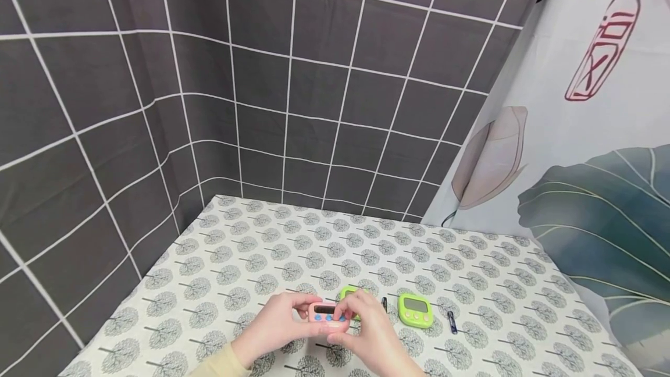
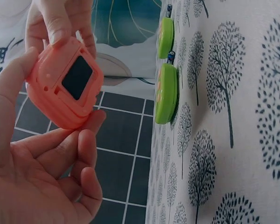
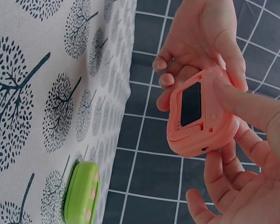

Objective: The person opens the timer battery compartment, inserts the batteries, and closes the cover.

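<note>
A pink digital timer [image 1: 320, 317] with blue buttons and a dark display is held above the table between both hands. My left hand [image 1: 278, 323] pinches its left edge between thumb and forefinger, the other fingers loosely curled. From the other side my right hand [image 1: 373, 333] grips it, fingers over the button face and thumb on the back. Both wrist views show the back of the pink timer [image 2: 50, 100], [image 3: 210, 109], with a dark rectangle and a cover panel. One green timer [image 1: 416, 311] lies right of the hands; another green timer [image 1: 346, 292] is partly hidden behind the right hand.
A small dark battery [image 1: 452, 322] lies right of the nearer green timer, and a second battery [image 1: 384, 304] between the two green ones. The table wears a tree-print cloth [image 1: 293, 249]. Dark gridded fabric [image 1: 335, 103] hangs behind, a painted curtain [image 1: 591, 191] at right.
</note>
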Demonstrator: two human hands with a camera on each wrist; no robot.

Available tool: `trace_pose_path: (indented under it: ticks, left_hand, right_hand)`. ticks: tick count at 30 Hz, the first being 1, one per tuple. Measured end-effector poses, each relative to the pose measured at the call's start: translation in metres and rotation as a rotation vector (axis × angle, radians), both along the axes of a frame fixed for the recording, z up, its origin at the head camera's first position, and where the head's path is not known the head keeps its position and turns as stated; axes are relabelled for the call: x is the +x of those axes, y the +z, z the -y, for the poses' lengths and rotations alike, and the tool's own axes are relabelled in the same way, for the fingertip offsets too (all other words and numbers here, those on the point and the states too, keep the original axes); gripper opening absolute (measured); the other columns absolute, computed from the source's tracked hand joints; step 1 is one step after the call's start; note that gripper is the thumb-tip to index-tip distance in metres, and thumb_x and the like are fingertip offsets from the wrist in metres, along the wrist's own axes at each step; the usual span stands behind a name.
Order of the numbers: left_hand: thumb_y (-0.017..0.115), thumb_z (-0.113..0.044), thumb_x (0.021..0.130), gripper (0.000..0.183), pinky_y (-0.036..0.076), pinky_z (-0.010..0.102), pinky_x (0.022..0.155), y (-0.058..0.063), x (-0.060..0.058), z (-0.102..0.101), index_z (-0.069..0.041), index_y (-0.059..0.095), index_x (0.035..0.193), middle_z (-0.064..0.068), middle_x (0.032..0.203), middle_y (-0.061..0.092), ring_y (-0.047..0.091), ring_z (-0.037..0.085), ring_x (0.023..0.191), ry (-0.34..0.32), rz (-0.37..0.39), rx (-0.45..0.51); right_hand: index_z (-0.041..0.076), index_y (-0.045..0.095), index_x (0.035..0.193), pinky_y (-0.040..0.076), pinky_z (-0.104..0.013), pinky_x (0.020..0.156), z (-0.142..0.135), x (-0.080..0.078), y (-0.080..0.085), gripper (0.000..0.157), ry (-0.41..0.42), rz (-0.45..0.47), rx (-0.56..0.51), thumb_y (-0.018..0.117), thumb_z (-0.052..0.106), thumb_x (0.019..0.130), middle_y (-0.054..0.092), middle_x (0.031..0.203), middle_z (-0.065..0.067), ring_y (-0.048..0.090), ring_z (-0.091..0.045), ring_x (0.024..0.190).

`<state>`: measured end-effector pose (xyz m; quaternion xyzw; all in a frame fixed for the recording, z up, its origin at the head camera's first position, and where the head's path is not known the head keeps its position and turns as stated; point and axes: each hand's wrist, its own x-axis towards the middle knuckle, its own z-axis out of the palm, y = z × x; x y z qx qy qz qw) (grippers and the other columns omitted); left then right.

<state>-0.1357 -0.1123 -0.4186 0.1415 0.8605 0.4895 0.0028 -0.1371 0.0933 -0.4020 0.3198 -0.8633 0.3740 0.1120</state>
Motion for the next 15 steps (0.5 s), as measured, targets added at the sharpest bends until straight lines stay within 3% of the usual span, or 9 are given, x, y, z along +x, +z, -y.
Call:
trace_pose_path:
  ticks: [4,8,15]
  left_hand:
    - [0.080,-0.047,0.070,0.049,0.043,0.020,0.056,-0.0002,0.0005,0.0004,-0.017,0.071,0.108,-0.012,0.079,0.062,0.052,0.004,0.073,0.012,-0.026,-0.001]
    - [0.080,-0.046,0.070,0.050,0.043,0.020,0.055,0.0009,0.0016,0.0003,-0.017,0.070,0.109,-0.011,0.077,0.061,0.052,0.005,0.071,0.019,-0.031,0.020]
    - [0.079,-0.049,0.070,0.051,0.044,0.020,0.055,0.0016,0.0031,0.0003,-0.020,0.069,0.110,-0.012,0.078,0.060,0.055,0.014,0.072,0.042,-0.028,0.029]
  right_hand:
    - [0.028,0.058,0.086,0.046,-0.028,0.075,-0.0011,0.0001,0.0017,0.032,0.002,0.051,0.004,0.083,0.025,0.066,0.050,0.089,0.019,0.048,-0.002,0.083]
    - [0.029,0.060,0.088,0.046,-0.028,0.075,-0.0030,-0.0012,0.0030,0.031,-0.005,0.110,-0.010,0.083,0.027,0.068,0.052,0.091,0.017,0.050,-0.005,0.084]
    - [0.025,0.063,0.108,0.044,-0.026,0.075,-0.0054,-0.0054,0.0019,0.047,-0.044,0.129,-0.009,0.084,0.031,0.067,0.055,0.098,0.014,0.051,-0.008,0.087]
